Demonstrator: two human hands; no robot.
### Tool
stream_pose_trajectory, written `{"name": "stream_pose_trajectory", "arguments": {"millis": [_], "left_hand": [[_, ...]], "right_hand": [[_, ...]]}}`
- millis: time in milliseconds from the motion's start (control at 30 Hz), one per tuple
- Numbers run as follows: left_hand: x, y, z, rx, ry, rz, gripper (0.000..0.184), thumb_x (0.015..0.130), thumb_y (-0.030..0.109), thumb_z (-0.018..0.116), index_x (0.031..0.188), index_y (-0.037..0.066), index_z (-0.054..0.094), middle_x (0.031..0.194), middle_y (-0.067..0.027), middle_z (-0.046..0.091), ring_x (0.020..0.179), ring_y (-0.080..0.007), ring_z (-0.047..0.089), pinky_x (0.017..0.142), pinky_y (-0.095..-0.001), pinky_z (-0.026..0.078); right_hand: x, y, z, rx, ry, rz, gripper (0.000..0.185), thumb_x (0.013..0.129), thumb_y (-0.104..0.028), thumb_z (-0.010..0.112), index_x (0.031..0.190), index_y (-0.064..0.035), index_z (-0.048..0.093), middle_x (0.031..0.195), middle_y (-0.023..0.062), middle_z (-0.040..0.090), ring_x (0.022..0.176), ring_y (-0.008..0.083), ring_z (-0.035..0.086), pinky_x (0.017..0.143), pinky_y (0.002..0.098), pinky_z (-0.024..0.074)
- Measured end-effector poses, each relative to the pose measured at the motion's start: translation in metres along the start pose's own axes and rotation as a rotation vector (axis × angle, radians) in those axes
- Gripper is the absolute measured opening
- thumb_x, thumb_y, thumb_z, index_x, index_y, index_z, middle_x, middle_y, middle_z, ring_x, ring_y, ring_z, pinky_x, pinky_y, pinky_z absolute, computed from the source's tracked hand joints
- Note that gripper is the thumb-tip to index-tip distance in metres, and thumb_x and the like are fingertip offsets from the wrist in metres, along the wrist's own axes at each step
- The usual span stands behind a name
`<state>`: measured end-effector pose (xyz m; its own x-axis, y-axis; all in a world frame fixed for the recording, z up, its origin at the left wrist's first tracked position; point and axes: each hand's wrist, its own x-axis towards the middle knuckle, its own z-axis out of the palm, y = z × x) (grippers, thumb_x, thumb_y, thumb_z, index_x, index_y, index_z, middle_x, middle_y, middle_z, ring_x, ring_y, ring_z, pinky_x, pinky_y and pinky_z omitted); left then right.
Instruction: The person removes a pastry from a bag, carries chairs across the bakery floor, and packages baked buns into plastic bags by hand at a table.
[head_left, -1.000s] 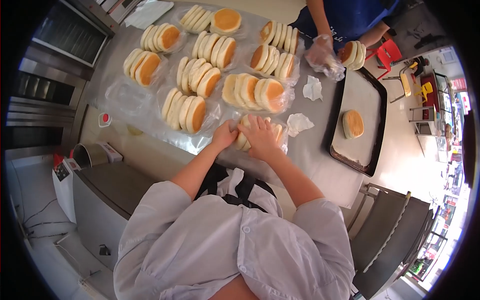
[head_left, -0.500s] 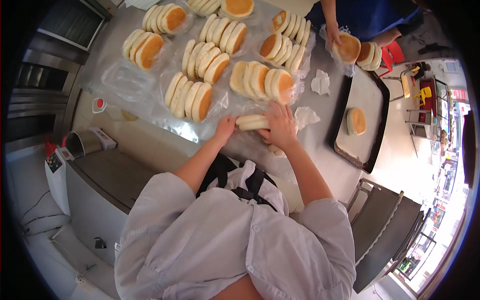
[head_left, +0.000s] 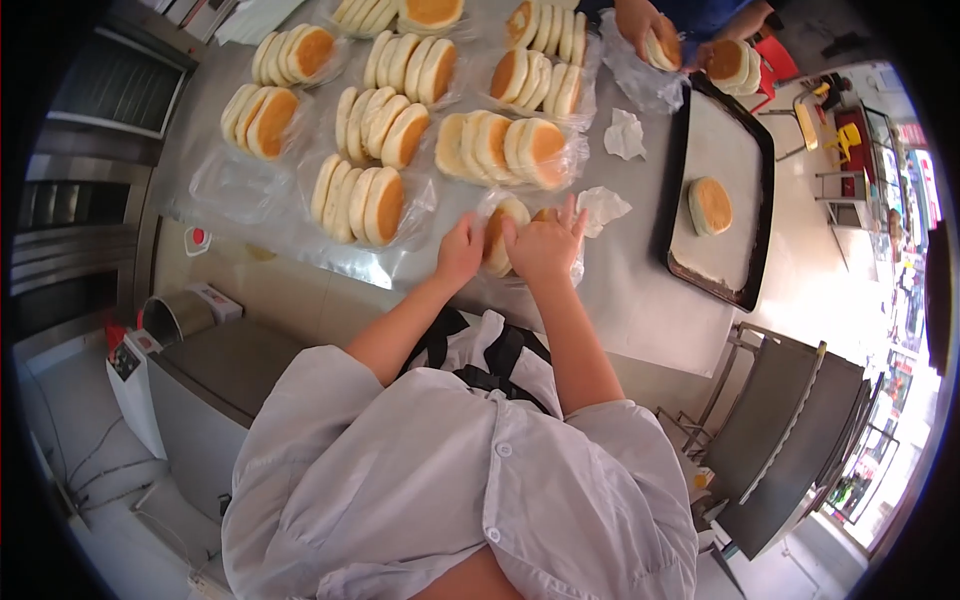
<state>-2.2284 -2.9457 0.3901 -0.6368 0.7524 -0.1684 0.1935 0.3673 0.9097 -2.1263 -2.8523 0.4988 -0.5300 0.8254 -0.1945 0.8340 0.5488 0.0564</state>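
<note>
Between my two hands, flat round buns [head_left: 497, 240] with browned faces stand at the table's near edge, with clear plastic around them. My left hand [head_left: 460, 252] presses against their left side, fingers closed together along the bun. From the right, my right hand [head_left: 543, 247] grips over the buns, its thumb toward the left hand and some fingers raised. It hides part of the buns behind it. Just beyond lies a bagged row of buns [head_left: 495, 150], and another bagged row [head_left: 352, 203] sits to the left.
More bagged buns [head_left: 408, 68] cover the steel table [head_left: 640, 270]. Crumpled paper [head_left: 603, 210] lies right of my hands. A black-rimmed tray [head_left: 672, 215] holds one bun [head_left: 711, 207]. Across the table, a co-worker's hand [head_left: 640, 22] holds a bun over plastic.
The buns between my hands have turned from lying on their side to showing browned faces. My right hand has shifted slightly left and down. The co-worker's bun has moved up and left.
</note>
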Motion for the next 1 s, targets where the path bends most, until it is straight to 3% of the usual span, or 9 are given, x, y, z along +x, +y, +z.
{"name": "stream_pose_trajectory", "arguments": {"millis": [67,133,200,300,467,500,633,833,1000], "left_hand": [[-0.002,0.008,0.003,0.001,-0.051,0.021,0.023,0.089,0.021,0.050,0.099,0.001,0.058,0.078,-0.0192,0.062,0.074,-0.0358,0.061,0.067,-0.0434,0.046],[-0.005,0.030,-0.003,-0.027,-0.058,-0.034,0.021,0.089,0.021,0.051,0.095,0.002,0.058,0.077,-0.0194,0.060,0.072,-0.0354,0.060,0.066,-0.0427,0.046],[0.000,0.024,-0.005,0.024,-0.092,0.005,0.021,0.088,0.021,0.051,0.094,0.002,0.058,0.077,-0.0191,0.060,0.072,-0.0348,0.059,0.067,-0.0421,0.046],[0.003,0.007,-0.002,0.106,-0.081,0.091,0.022,0.088,0.021,0.052,0.094,0.001,0.060,0.078,-0.0181,0.059,0.072,-0.0338,0.058,0.067,-0.0407,0.046],[0.010,0.024,0.000,0.166,0.007,0.248,0.023,0.087,0.021,0.054,0.095,0.001,0.062,0.079,-0.0164,0.059,0.073,-0.0329,0.057,0.067,-0.0402,0.045],[0.009,0.028,-0.002,0.129,-0.034,0.225,0.023,0.087,0.021,0.055,0.094,0.001,0.062,0.078,-0.0160,0.059,0.072,-0.0313,0.057,0.066,-0.0392,0.045],[0.008,0.045,-0.004,-0.021,-0.193,0.048,0.023,0.088,0.022,0.057,0.094,0.000,0.062,0.076,-0.0145,0.057,0.070,-0.0254,0.056,0.064,-0.0352,0.044],[-0.004,0.097,-0.021,-0.003,-0.222,0.292,0.021,0.091,0.017,0.056,0.100,0.001,0.066,0.074,-0.0094,0.059,0.066,-0.0178,0.055,0.064,-0.0313,0.044],[-0.034,0.163,-0.066,-0.243,-0.331,0.226,0.023,0.094,0.017,0.054,0.103,0.001,0.068,0.071,-0.0001,0.055,0.064,-0.0096,0.050,0.060,-0.0257,0.041]], "right_hand": [[-0.003,0.004,-0.006,0.113,-0.070,-0.096,0.054,0.092,-0.046,0.040,0.096,-0.0037,0.073,0.126,0.0172,0.055,0.134,0.0363,0.033,0.113,0.0508,0.0173],[-0.015,0.023,0.018,0.196,0.107,-0.124,0.041,0.091,-0.036,0.049,0.104,-0.0027,0.069,0.121,0.0183,0.057,0.128,0.0348,0.040,0.109,0.0500,0.0245],[-0.026,0.052,0.037,0.611,0.597,0.040,0.036,0.085,-0.020,0.060,0.116,-0.0017,0.059,0.116,0.0201,0.057,0.121,0.0353,0.045,0.102,0.0465,0.0333],[-0.042,0.092,0.109,0.745,0.601,0.271,0.047,0.078,-0.011,0.067,0.121,-0.0023,0.050,0.117,0.0228,0.055,0.112,0.0360,0.051,0.092,0.0431,0.0413],[-0.034,0.097,0.122,1.106,-0.123,0.499,0.037,0.081,-0.028,0.064,0.094,0.0063,0.060,0.091,0.0230,0.064,0.085,0.0358,0.062,0.077,0.0423,0.0474],[-0.033,0.094,0.122,0.942,-0.028,0.471,0.037,0.085,-0.030,0.058,0.089,0.0072,0.062,0.077,0.0203,0.065,0.076,0.0357,0.063,0.074,0.0425,0.0476],[-0.025,0.098,0.097,0.958,0.042,0.412,0.031,0.088,-0.025,0.055,0.096,0.0034,0.065,0.078,0.0189,0.065,0.074,0.0336,0.064,0.070,0.0406,0.0481],[-0.047,0.104,0.023,1.141,0.134,0.285,0.023,0.090,-0.017,0.054,0.101,-0.0025,0.069,0.067,0.0084,0.060,0.062,0.0147,0.057,0.060,0.0294,0.0448],[-0.073,0.092,-0.036,1.494,0.246,0.158,0.019,0.090,-0.015,0.057,0.099,-0.0026,0.069,0.063,-0.0027,0.051,0.057,0.0052,0.042,0.053,0.0230,0.0370]]}}
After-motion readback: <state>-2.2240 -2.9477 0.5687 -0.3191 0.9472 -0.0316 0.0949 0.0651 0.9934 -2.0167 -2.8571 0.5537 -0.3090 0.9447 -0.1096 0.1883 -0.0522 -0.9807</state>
